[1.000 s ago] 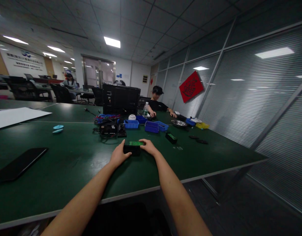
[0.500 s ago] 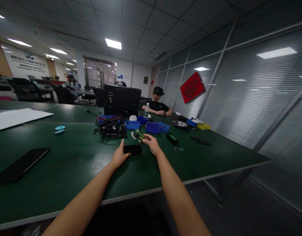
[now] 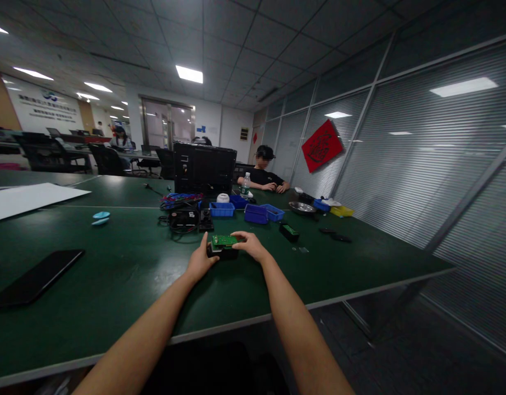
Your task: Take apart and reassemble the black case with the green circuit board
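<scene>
two hands worked at the centre of the frame; the left hand (image 3: pixel 202 261) gripped the black case (image 3: pixel 224 254) between thumb and fingers; the right hand (image 3: pixel 250 244) pinched the green circuit board (image 3: pixel 224 241) over it; blue trays (image 3: pixel 256 214) sat above them on the green surface (image 3: pixel 150 291).

below frame centre, a circuit board (image 3: pixel 224 240) is sitting over a case (image 3: pixel 226 254); behind, a tray (image 3: pixel 222 212) is lying before a monitor (image 3: pixel 205 169), left of a bowl (image 3: pixel 302 208).
</scene>
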The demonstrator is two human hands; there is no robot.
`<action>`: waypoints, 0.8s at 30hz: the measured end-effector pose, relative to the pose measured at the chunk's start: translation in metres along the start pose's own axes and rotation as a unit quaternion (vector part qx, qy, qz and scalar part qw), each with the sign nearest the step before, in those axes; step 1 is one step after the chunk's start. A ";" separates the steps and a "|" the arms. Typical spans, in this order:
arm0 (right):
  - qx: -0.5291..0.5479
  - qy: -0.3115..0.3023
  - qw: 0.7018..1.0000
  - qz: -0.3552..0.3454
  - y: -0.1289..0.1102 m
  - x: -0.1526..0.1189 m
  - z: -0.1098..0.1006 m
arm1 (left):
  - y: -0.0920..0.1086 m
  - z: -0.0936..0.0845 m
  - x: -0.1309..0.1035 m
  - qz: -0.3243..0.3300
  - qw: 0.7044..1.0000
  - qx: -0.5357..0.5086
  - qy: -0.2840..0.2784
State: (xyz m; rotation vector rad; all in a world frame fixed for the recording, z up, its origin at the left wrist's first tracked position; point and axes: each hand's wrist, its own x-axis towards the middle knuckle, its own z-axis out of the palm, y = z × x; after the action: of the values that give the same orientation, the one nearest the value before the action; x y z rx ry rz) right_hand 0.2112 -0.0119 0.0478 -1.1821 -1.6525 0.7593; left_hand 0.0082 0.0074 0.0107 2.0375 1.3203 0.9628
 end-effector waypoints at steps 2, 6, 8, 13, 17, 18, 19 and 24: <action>-0.016 0.003 1.000 0.005 0.000 0.000 0.000 | 0.001 -0.001 0.000 0.000 1.000 -0.003 -0.003; -0.039 0.015 0.999 0.015 0.000 0.000 0.002 | 0.003 -0.002 -0.001 -0.006 1.000 -0.005 -0.008; -0.048 0.010 0.999 0.017 0.002 0.000 0.002 | 0.004 -0.002 -0.001 -0.009 1.000 -0.003 -0.009; -0.064 -0.025 0.997 0.044 0.004 -0.002 0.001 | 0.001 -0.001 0.000 0.004 1.000 -0.012 -0.016; -0.065 -0.040 0.996 0.042 0.005 -0.003 0.006 | -0.003 0.000 0.002 0.019 1.000 -0.012 -0.013; -0.075 -0.050 0.995 0.033 0.006 -0.002 0.008 | -0.003 0.001 0.002 0.019 1.000 -0.011 -0.012; -0.089 -0.059 0.994 0.025 0.008 -0.001 0.010 | -0.004 0.001 0.003 0.018 1.000 -0.010 -0.013; -0.191 0.030 0.979 0.068 0.024 0.006 0.002 | -0.007 0.004 0.002 0.010 0.999 -0.031 -0.006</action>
State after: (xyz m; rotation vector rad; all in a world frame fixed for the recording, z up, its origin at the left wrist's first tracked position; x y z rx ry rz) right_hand 0.2172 0.0016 0.0284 -1.5847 -1.7276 0.4942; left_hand 0.0082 0.0121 0.0039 2.0107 1.2511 0.9857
